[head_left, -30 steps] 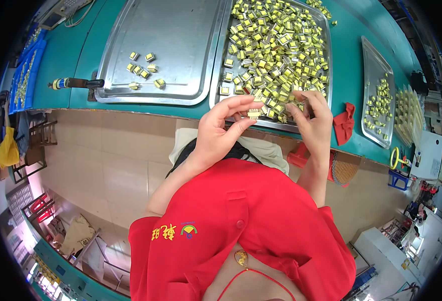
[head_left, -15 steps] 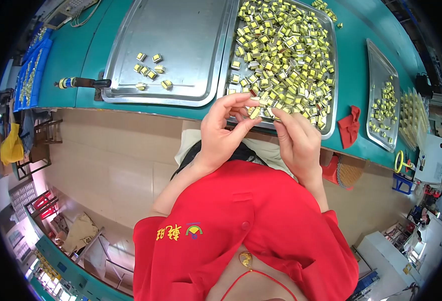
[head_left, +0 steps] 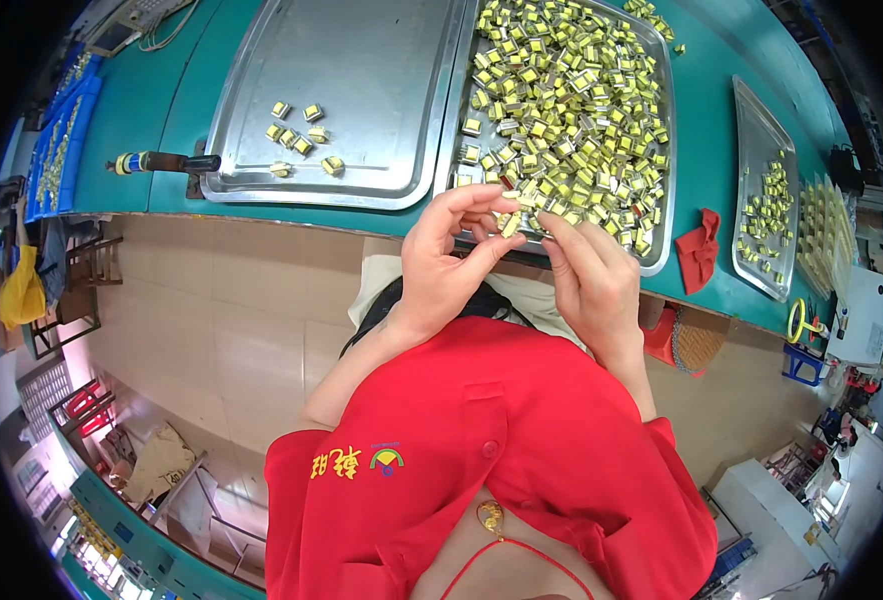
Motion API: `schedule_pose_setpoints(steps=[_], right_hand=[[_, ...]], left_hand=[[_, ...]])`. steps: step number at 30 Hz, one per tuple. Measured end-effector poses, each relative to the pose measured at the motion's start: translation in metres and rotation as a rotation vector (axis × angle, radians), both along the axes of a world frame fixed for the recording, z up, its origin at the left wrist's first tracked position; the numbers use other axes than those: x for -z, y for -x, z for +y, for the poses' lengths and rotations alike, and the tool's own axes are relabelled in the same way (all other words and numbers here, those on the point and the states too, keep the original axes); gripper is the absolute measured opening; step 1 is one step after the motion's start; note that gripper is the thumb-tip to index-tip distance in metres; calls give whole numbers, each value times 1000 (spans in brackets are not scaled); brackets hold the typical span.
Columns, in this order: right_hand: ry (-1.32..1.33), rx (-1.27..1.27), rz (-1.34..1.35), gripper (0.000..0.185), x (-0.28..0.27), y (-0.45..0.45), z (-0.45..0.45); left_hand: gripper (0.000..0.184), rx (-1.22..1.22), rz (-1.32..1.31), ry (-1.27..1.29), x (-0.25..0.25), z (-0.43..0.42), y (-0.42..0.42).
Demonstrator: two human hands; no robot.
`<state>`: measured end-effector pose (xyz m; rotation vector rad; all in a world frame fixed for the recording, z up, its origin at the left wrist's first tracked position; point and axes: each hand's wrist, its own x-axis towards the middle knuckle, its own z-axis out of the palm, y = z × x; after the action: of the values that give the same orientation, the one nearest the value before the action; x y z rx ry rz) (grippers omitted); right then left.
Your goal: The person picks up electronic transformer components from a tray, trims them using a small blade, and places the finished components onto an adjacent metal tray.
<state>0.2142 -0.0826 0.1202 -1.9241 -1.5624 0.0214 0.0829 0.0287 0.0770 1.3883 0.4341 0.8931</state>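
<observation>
My left hand (head_left: 446, 250) pinches a small yellow-taped transformer (head_left: 509, 224) between thumb and fingertips, above the near edge of a full metal tray (head_left: 445, 165). Beside it, my right hand (head_left: 596, 285) has thumb and index finger bent together close to that transformer. Whatever its fingertips may hold is too small to make out. Many similar transformers (head_left: 571, 100), yellow with silvery metal cores, lie heaped in the tray just beyond both hands. A dark red bit (head_left: 506, 183) shows by my left fingers.
Left of the heap, a second metal tray (head_left: 361, 60) carries several transformers (head_left: 301, 143). A dark-handled tool (head_left: 166, 163) lies at the green table's (head_left: 186, 110) left edge. On the right are a red cloth (head_left: 697, 252), a smaller tray (head_left: 751, 110) of parts and a stacked pale rack (head_left: 826, 235).
My right index fingertip has shifted slightly left and up, closer to the transformer in my left hand. The left hand keeps its place and its grip.
</observation>
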Motion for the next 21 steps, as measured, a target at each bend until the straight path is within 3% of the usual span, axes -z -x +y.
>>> schedule_pose_setpoints(steps=[10, 13, 16, 19, 21], right_hand=[[58, -88, 22, 22, -5, -12, -3], [23, -93, 175, 20, -1, -18, -5], [-71, 64, 376, 21, -5, -14, -2], [-116, 163, 763, 20, 1, -8, -2], [-111, 88, 721, 18, 4, -8, 2]], left_hand=[[45, 98, 31, 10, 1, 1, 3], [44, 112, 19, 16, 1, 0, 2], [43, 97, 4, 20, 0, 0, 1], [39, 58, 5, 17, 1, -2, -2], [38, 32, 33, -25, 2, -3, -2]])
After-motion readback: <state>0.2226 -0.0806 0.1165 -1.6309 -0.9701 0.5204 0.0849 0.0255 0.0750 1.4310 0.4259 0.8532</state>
